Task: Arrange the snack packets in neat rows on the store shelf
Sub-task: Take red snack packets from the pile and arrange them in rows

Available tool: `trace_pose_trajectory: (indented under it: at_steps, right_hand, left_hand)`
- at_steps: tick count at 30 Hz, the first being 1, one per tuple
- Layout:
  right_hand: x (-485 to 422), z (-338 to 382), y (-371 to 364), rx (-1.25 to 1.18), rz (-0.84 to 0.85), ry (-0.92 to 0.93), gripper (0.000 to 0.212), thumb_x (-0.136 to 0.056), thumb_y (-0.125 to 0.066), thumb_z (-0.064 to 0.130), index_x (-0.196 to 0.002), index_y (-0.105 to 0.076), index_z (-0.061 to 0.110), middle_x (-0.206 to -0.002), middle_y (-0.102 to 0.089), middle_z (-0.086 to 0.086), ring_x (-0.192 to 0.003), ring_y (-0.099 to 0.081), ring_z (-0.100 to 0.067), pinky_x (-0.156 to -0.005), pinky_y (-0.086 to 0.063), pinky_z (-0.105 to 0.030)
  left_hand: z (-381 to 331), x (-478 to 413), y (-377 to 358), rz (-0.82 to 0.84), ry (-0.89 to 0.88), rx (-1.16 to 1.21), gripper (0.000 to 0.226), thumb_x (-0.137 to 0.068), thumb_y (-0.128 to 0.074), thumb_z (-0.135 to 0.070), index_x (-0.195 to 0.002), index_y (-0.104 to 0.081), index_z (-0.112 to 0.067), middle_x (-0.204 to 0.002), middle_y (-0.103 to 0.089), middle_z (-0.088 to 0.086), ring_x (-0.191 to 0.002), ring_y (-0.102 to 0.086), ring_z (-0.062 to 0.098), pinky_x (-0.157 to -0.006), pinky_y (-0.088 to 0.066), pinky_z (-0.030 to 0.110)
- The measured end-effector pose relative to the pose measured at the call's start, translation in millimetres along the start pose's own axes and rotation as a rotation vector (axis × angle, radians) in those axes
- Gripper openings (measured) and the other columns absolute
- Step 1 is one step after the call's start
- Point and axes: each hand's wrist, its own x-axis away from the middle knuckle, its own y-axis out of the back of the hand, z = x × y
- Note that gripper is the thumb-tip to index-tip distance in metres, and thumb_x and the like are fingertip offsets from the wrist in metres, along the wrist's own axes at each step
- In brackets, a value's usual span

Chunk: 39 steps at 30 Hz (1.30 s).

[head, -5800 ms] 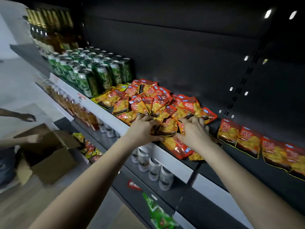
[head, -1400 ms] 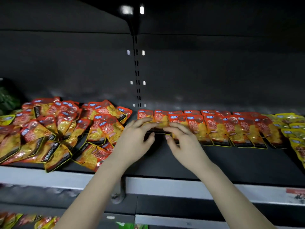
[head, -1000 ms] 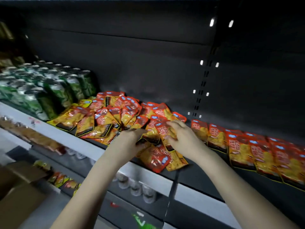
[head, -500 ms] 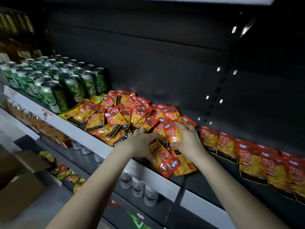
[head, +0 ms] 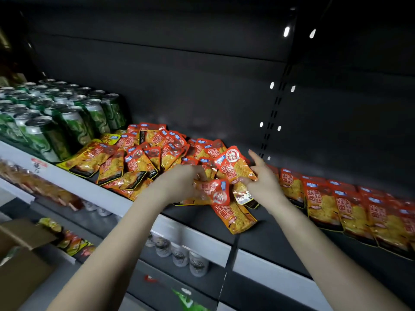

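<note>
Panelling [head: 202, 75] in dark metal is seen behind everything. Below it the shelf [head: 276, 234] is stretched across the view, and a pale strip is fixed along its front edge. Green cans [head: 67, 122] are packed upright in ranks at its left end. Just right of them a pile [head: 139, 160] of red and orange snack packets is heaped loosely, with the packets overlapped at all angles. Further right a row [head: 350, 209] of the same packets is laid flat, side by side and overlapped like tiles, tops toward the back. A cardboard box [head: 20, 265] is seen at the lower left, and pale containers [head: 179, 254] are lined up on the level beneath.

Both hands are held at the pile's right edge, near each other but apart. The left hand [head: 177, 185] is curled, knuckles up, around a crumpled packet [head: 215, 191] gripped by one end. The right hand [head: 262, 182] is pinched by its thumb on a raised packet [head: 235, 164], which is held tilted above the pile. Its index finger [head: 254, 157] is stretched out straight behind that packet.
</note>
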Motion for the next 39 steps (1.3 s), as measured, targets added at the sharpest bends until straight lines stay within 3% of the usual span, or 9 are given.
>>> trace_pose_trajectory:
  at_steps: [4, 8, 12, 18, 22, 26, 32, 36, 39]
  right_hand:
    - [2.7, -14.2, 22.7, -0.339, -0.073, -0.088, 0.065, -0.083, -0.065, 0.002, -0.137, -0.040, 0.030, -0.118, -0.061, -0.006, -0.108, -0.059, -0.019, -0.094, -0.049, -0.038]
    - [15.8, -23.9, 57.5, -0.614, -0.150, -0.129, 0.064, -0.081, -0.056, -0.013, -0.132, -0.041, 0.022, -0.100, -0.065, -0.006, -0.088, -0.064, -0.020, -0.078, -0.052, -0.033]
    - [31.5, -43.1, 94.5, -0.586, -0.258, -0.139, 0.068, -0.078, -0.053, -0.014, -0.133, -0.039, 0.023, -0.097, -0.063, -0.003, -0.094, -0.062, -0.025, -0.084, -0.052, -0.039]
    - [52.5, -63.4, 120.6, -0.489, -0.281, -0.228, 0.070, -0.074, -0.054, -0.011, -0.124, -0.042, 0.036, -0.107, -0.064, -0.011, -0.101, -0.063, -0.031, -0.091, -0.050, -0.051]
    - [52.6, -66.9, 105.9, -0.369, -0.195, -0.275, 0.070, -0.075, -0.056, -0.009, -0.130, -0.040, 0.031, -0.105, -0.065, -0.005, -0.102, -0.062, -0.025, -0.096, -0.048, -0.049]
    - [43.5, -61.5, 85.2, -0.242, -0.141, -0.283, 0.076, -0.076, -0.052, -0.009, -0.138, -0.031, 0.029, -0.107, -0.063, 0.000, -0.102, -0.060, -0.020, -0.093, -0.050, -0.041]
    - [37.3, -57.2, 72.3, -0.076, -0.196, -0.271, 0.073, -0.076, -0.049, -0.004, -0.141, -0.028, 0.022, -0.112, -0.060, -0.006, -0.104, -0.056, -0.024, -0.087, -0.048, -0.035]
    - [39.0, -56.7, 69.9, 0.038, -0.205, -0.292, 0.093, -0.078, -0.049, -0.006, -0.149, 0.002, 0.024, -0.141, -0.041, -0.014, -0.122, -0.047, -0.032, -0.091, -0.044, -0.033]
    - [49.6, -47.4, 66.6, 0.159, -0.180, -0.236, 0.092, -0.079, -0.048, -0.010, -0.150, -0.001, 0.026, -0.147, -0.025, -0.012, -0.133, -0.035, -0.029, -0.098, -0.034, -0.025]
  left_hand:
    - [-1.7, -6.8, 10.5, -0.127, 0.015, 0.398, 0.036, -0.076, -0.077, -0.024, -0.102, -0.053, -0.019, -0.110, -0.061, 0.007, -0.106, -0.055, 0.018, -0.088, -0.050, 0.036]
    - [-38.3, -19.4, -1.1, -0.181, 0.012, 0.847, 0.037, -0.084, -0.068, -0.011, -0.115, -0.050, -0.019, -0.091, -0.061, -0.005, -0.078, -0.058, 0.003, -0.070, -0.050, 0.009]
    - [-77.7, -39.3, -31.6, -0.041, 0.035, 1.053, 0.009, -0.087, -0.063, -0.014, -0.095, -0.061, -0.017, -0.085, -0.067, 0.002, -0.080, -0.064, 0.018, -0.084, -0.051, 0.034]
    - [-116.7, -61.9, -70.7, -0.100, -0.046, 0.686, 0.021, -0.089, -0.061, -0.015, -0.068, -0.060, -0.018, -0.071, -0.062, 0.000, -0.075, -0.058, 0.018, -0.076, -0.043, 0.030]
    - [-123.4, -65.8, -82.2, -0.087, 0.069, 0.563, 0.013, -0.085, -0.068, -0.022, -0.078, -0.061, -0.014, -0.094, -0.069, 0.013, -0.090, -0.063, 0.030, -0.077, -0.046, 0.030]
    - [-119.6, -65.0, -85.4, -0.086, 0.100, 0.524, 0.013, -0.087, -0.064, -0.022, -0.082, -0.064, -0.010, -0.090, -0.065, 0.007, -0.096, -0.061, 0.026, -0.075, -0.040, 0.025]
    - [-95.9, -61.8, -85.1, -0.107, 0.165, 0.563, 0.020, -0.092, -0.056, -0.025, -0.094, -0.061, -0.006, -0.064, -0.049, -0.002, -0.066, -0.046, 0.020, -0.059, -0.033, 0.027]
    - [-101.3, -60.2, -84.8, -0.153, 0.155, 0.548, 0.018, -0.094, -0.053, -0.023, -0.094, -0.058, -0.006, -0.068, -0.050, -0.001, -0.073, -0.048, 0.020, -0.055, -0.031, 0.028]
    - [-112.9, -62.6, -85.9, -0.184, 0.126, 0.477, 0.017, -0.094, -0.051, -0.018, -0.102, -0.056, -0.003, -0.078, -0.053, 0.003, -0.075, -0.048, 0.018, -0.053, -0.031, 0.023]
